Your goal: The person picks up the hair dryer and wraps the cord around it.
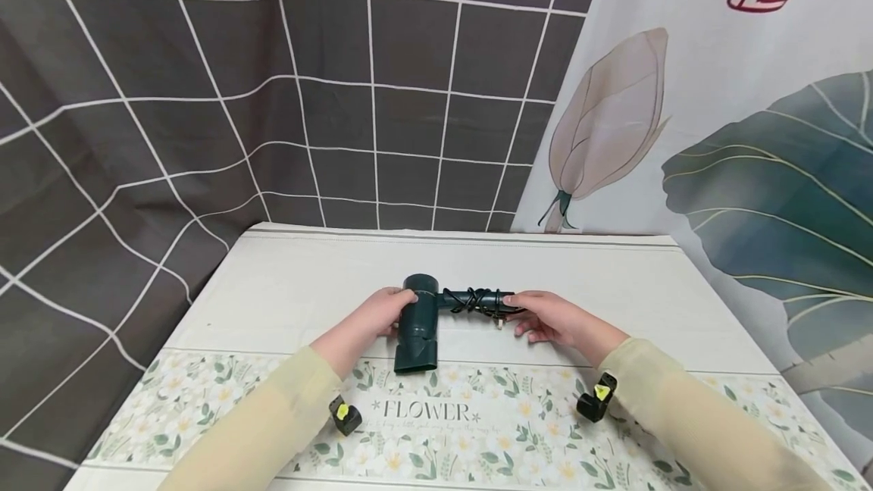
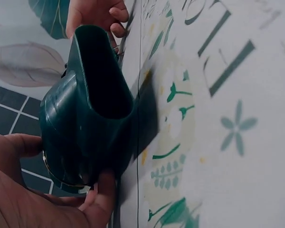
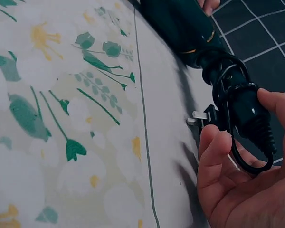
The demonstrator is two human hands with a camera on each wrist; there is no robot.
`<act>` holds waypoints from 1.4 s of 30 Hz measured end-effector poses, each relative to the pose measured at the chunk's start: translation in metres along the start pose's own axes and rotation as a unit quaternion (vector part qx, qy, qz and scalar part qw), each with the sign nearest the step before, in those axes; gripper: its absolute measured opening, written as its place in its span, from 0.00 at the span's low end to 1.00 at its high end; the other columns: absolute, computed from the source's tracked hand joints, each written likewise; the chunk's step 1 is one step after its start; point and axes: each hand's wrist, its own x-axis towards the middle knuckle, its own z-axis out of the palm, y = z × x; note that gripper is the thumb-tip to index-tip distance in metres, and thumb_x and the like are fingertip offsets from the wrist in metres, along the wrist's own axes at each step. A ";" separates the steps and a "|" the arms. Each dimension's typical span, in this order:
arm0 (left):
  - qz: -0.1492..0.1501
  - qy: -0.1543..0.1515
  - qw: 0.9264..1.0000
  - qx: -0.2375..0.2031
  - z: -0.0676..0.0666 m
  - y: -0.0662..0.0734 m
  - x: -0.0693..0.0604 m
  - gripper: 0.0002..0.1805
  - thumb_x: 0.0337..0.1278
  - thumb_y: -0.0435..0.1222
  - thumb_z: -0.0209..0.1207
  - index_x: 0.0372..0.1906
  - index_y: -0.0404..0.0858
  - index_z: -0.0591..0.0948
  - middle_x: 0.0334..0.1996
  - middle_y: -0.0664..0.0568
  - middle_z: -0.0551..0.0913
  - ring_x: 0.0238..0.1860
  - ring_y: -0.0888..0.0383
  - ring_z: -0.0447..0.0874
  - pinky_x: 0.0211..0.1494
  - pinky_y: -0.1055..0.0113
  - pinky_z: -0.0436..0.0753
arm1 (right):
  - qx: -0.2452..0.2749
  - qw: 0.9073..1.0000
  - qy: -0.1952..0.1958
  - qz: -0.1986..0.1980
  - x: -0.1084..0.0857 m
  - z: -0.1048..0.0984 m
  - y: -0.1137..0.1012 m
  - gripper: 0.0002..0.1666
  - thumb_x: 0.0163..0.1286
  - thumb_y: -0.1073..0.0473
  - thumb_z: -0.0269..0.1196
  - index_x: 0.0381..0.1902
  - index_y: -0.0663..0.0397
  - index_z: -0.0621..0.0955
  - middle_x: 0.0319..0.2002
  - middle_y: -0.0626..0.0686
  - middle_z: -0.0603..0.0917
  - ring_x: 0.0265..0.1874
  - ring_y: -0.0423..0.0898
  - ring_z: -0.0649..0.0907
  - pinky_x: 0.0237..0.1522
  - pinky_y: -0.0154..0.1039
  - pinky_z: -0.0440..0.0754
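A dark green hair dryer (image 1: 417, 328) is held between both hands over the tablecloth, its flat nozzle (image 2: 107, 71) pointing toward the person. My left hand (image 1: 382, 311) grips the barrel from the left, thumb on one side and fingers on the other. At the handle's end, my right hand (image 1: 549, 317) holds the dryer with the thumb against the handle (image 3: 249, 111) and the fingers curled beneath. A black cord (image 1: 477, 300) is wound round the handle, and its two-pin plug (image 3: 211, 116) sticks out beside the right fingers. Shadows lie on the cloth under the dryer.
The table (image 1: 314, 256) wears a white cloth with a floral band and the word FLOWER near the front. Behind it hangs a dark grid-patterned curtain (image 1: 409, 120); a white leaf-printed curtain (image 1: 682, 195) hangs at the right. Black wrist mounts (image 1: 345, 415) sit on both sleeves.
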 end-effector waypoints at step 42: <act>0.026 0.011 0.999 0.039 0.002 -0.013 -0.025 0.35 0.69 0.49 0.54 0.73 0.36 0.62 0.55 0.38 0.76 0.37 0.50 0.79 0.31 0.60 0.81 | -0.342 0.908 0.014 -0.242 -0.023 0.005 0.001 0.23 0.70 0.57 0.63 0.62 0.56 0.77 0.59 0.58 0.77 0.59 0.58 0.75 0.58 0.57 0.72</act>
